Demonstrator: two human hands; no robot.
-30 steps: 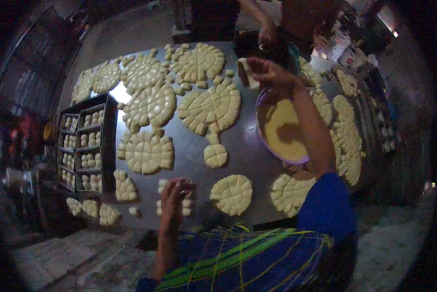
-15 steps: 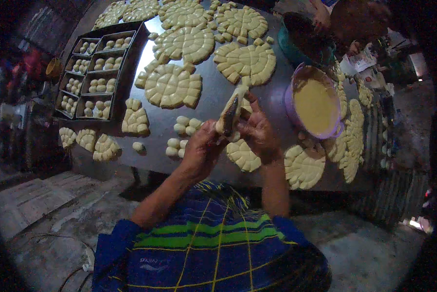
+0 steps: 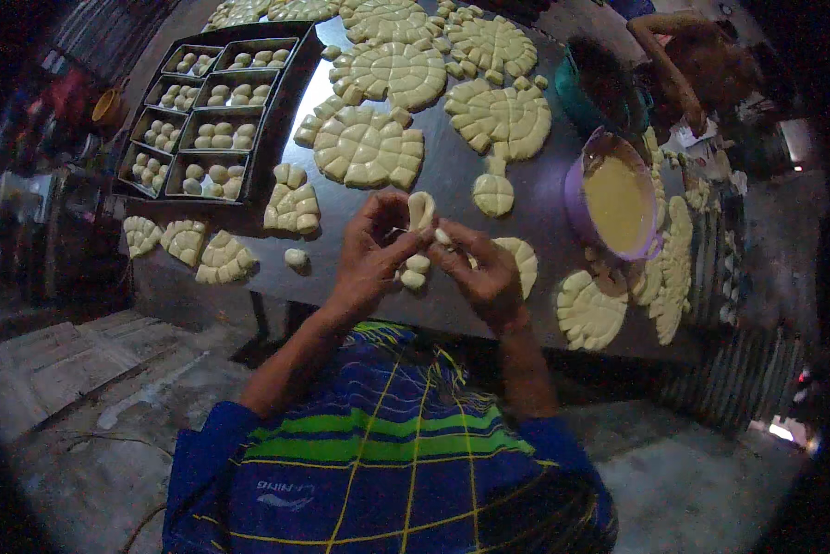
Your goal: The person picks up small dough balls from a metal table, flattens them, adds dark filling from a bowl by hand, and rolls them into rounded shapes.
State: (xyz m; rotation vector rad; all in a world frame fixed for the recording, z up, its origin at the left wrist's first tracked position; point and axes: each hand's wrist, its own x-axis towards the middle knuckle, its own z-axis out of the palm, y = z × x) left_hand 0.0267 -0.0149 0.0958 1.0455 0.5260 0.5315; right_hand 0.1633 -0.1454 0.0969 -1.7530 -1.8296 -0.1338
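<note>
Over the near edge of a dark metal table, my left hand and my right hand meet around one pale piece of dough. The left fingers pinch its upper part and the right fingertips press it from the side. Below the hands lie two small dough balls. A scored round of dough shows just past my right hand. My blue, green-striped shirt fills the lower middle.
Several scored dough rounds cover the table. A black tray of compartments with dough balls stands at the left. A purple bowl of yellow filling sits at the right, a teal bowl behind it. Another person's arm reaches in at the top right.
My right hand came back from the far side by the purple bowl to meet my left hand. Both now hold the dough piece close together, nearer the table's front edge.
</note>
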